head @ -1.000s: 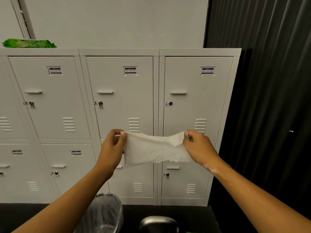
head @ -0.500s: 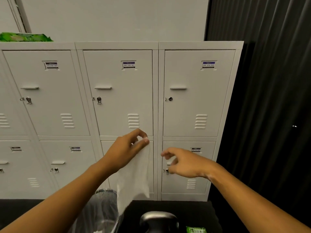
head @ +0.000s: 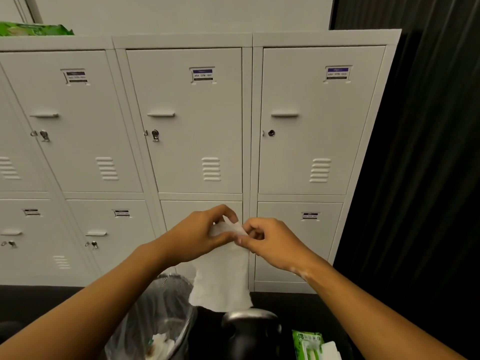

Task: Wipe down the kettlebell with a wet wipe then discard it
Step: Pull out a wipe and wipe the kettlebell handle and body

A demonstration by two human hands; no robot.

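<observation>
Overhead, grey lockers, black curtain, dark floor, both hands pinching wet wipe

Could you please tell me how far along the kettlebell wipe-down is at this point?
Early. Done: a wet wipe is out of its pack. In hand: the left hand and right hand pinch the wipe's top edge, and it hangs above the kettlebell without touching it. Left: wiping the kettlebell, then dropping the wipe into the lined bin beside it.

Right hand back from open air onto wet wipe's top edge beside left hand.
</observation>
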